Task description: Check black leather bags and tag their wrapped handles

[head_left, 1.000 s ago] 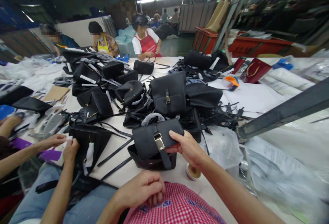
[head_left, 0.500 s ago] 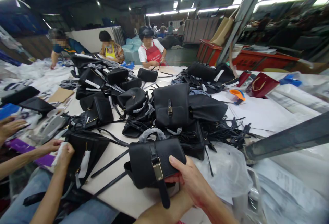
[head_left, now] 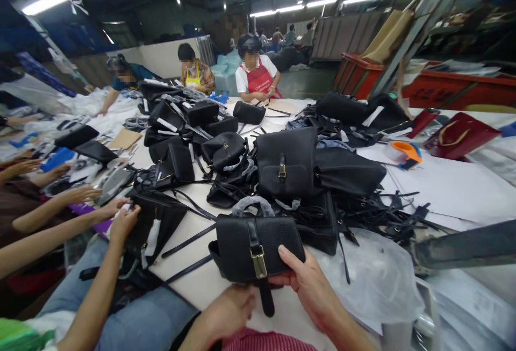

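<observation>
A small black backpack [head_left: 237, 243] with a gold-coloured clasp on its front strap lies tilted before me. Its top handle [head_left: 253, 205] is wrapped in clear plastic. My right hand [head_left: 308, 284] grips the right edge of the bag's flap, thumb on top and fingers underneath. Just below the bag's lower edge is my left hand [head_left: 231, 308], its fingers smeared by motion and partly hidden, so their hold cannot be made out. The bag's dark strap end [head_left: 266, 298] hangs loose between my two hands.
A larger black backpack [head_left: 287, 163] stands behind, among heaps of black bags. A co-worker's hands [head_left: 121, 216] work on a bag at left. Clear plastic [head_left: 371, 276] lies at right, near a grey metal bar [head_left: 467, 246]. An orange tape roll [head_left: 405, 152] sits on white sheets.
My left hand has come out from under my right forearm to the left, below the bag. My right hand keeps its grip. The whole view has shifted left.
</observation>
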`<action>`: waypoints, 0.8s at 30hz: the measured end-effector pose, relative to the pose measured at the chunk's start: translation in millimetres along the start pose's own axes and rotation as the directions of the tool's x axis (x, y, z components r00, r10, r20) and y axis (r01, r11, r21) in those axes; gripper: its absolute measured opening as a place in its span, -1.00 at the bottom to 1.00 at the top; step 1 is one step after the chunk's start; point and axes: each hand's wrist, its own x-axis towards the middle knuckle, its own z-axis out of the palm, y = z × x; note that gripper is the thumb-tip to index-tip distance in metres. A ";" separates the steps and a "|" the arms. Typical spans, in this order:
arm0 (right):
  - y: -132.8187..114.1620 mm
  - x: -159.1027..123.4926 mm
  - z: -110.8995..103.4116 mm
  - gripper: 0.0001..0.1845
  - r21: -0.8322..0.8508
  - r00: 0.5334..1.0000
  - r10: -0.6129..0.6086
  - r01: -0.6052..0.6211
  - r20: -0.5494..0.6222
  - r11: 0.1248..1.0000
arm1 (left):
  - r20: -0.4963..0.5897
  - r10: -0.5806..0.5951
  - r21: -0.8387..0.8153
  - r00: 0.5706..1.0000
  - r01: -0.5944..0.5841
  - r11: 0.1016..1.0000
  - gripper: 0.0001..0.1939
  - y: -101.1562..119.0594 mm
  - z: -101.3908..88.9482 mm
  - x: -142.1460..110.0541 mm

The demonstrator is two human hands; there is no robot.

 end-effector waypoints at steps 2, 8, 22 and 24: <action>3.5 -1.5 0.9 -0.53 0.009 1.000 0.014 -0.014 0.008 1.000 | -0.080 -0.093 0.042 0.992 0.097 0.994 -0.68 -5.2 -19.7 -23.8; 17.8 -11.5 6.7 -0.53 -0.114 0.997 0.044 -0.051 -0.062 0.992 | -0.423 0.009 0.125 0.906 0.049 0.991 -0.77 29.6 -28.0 -47.6; 21.7 -16.1 19.5 -0.40 -0.388 0.999 -0.021 0.029 0.027 0.921 | -0.272 -0.043 0.177 0.961 0.094 0.980 -0.87 53.4 -21.8 -13.7; 18.9 -15.3 18.9 -0.40 -0.366 1.000 -0.026 0.029 0.014 0.930 | -0.223 -0.085 0.079 0.971 0.105 0.991 -0.86 51.5 -23.3 -11.5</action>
